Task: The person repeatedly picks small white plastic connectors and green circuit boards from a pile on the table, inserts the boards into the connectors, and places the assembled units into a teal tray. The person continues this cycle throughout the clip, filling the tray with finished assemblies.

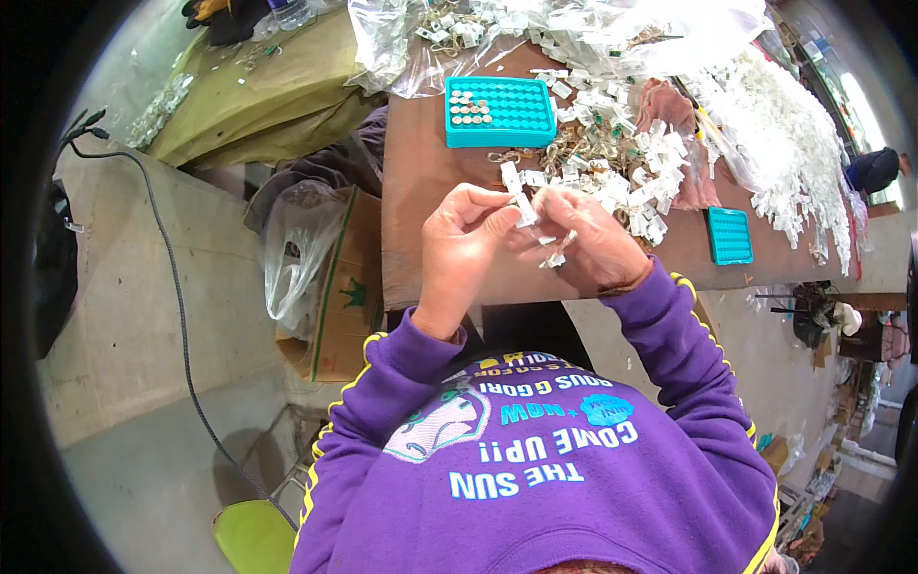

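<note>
Over the table's near edge, my left hand (459,249) pinches a small white tag-like piece (522,203) between thumb and fingertips. My right hand (591,234) is close beside it, fingers curled in and slightly blurred. Another small white piece (557,257) dangles below the right fingers; what those fingers grip is too small to make out. Just beyond both hands lies a loose heap of white tags (660,158) mixed with gold-coloured metal bits (598,153). A teal compartment tray (521,100) sits behind the left hand, with several round, silvery pieces (469,108) at its left side.
A smaller teal tray (731,235) lies at the brown table's (411,210) right front. A large white pile (775,134) spreads along the right, beside a pink cloth (684,143). Clear plastic bags (392,43) cover the far edge. A cardboard box (344,287) stands left below.
</note>
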A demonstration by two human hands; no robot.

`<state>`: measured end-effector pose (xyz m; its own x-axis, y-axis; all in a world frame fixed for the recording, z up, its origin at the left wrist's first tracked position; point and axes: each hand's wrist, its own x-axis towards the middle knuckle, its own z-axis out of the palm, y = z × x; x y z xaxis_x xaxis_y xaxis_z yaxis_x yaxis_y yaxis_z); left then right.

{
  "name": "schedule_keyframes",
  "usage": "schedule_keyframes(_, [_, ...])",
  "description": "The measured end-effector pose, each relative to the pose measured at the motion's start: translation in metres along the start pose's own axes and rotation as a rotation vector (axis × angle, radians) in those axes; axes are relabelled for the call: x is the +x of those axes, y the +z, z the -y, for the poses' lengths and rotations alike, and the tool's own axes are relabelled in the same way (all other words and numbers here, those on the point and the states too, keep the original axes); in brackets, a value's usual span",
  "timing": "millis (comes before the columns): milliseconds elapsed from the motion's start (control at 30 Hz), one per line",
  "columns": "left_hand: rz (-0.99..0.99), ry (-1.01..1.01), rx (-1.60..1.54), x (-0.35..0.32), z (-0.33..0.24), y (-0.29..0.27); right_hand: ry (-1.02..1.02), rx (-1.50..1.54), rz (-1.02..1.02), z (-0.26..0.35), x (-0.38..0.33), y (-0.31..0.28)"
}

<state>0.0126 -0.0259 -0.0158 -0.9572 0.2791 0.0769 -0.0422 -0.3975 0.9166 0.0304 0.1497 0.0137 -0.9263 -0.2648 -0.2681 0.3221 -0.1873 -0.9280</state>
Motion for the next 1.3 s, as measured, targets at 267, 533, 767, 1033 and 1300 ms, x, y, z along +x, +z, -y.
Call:
schedule_keyframes(267, [-0.164,0.154,0.294,-0.007,0.001,0.006,-0.4,-0.777,-0.288,0.006,-0.015,0.02])
schedule_keyframes(533, [-0.17,0.303,0.517,-0.007,0.01,0.001,-0.641,-1.123,-0.36,0.003,-0.012,0.028])
schedule_keyframes(767, [-0.171,0.098,0.007,-0.003,0.01,0.0,-0.49,-0.897,-0.286,0.004,-0.007,0.025])
schedule_keyframes(1033, [-0.226,-0.138,-0.462,-0.001,0.013,0.011,-0.557,-0.711,-0.394,-0.013,0.005,0.044])
schedule_keyframes(1300, [-0.285,0.032,-0.593,0.058,0.019,-0.016,-0.673,-1.144,-0.387,0.032,0.067,-0.008])
